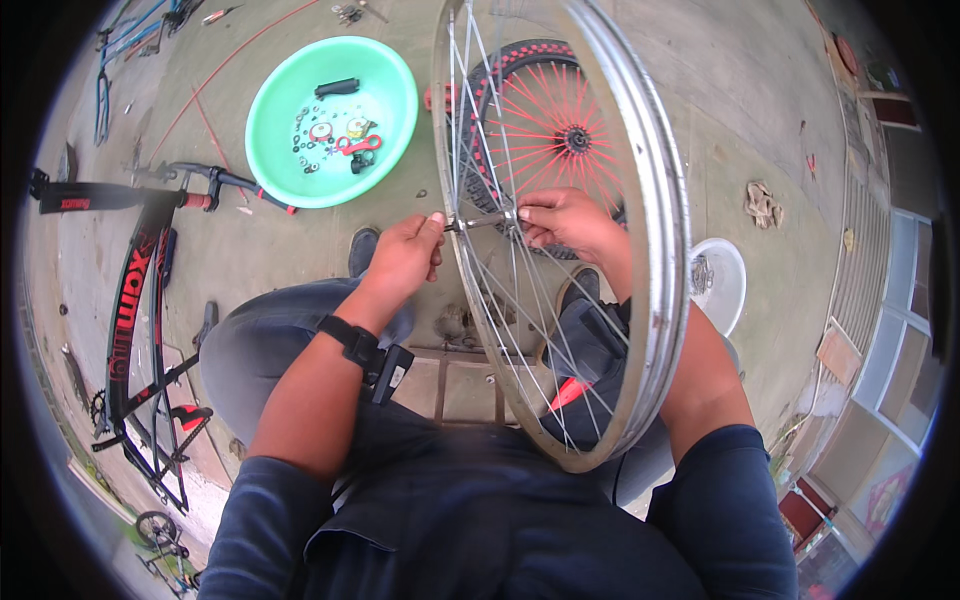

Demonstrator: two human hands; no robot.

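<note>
A bare bicycle wheel [655, 330] without a tyre stands upright before me, over my lap, its silver rim edge-on and slightly tilted. Its thin hub [487, 221] runs crosswise between my hands. On the left side, my left hand [408, 250] pinches the end of the axle [451, 227], thumb and fingers together. My right hand [570, 225] has its fingertips closed on the hub's other end, beside the spokes. The near rim partly covers my right forearm. Whether a small part sits in either pinch is too small to tell.
A green basin [263, 160] with small bike parts stands ahead left. Beyond the hub lies a tyred wheel with red spokes [530, 130]. A black-and-red bicycle frame [135, 290] is on the left, a white bucket [735, 290] on the right, and a crumpled rag [763, 205] farther right.
</note>
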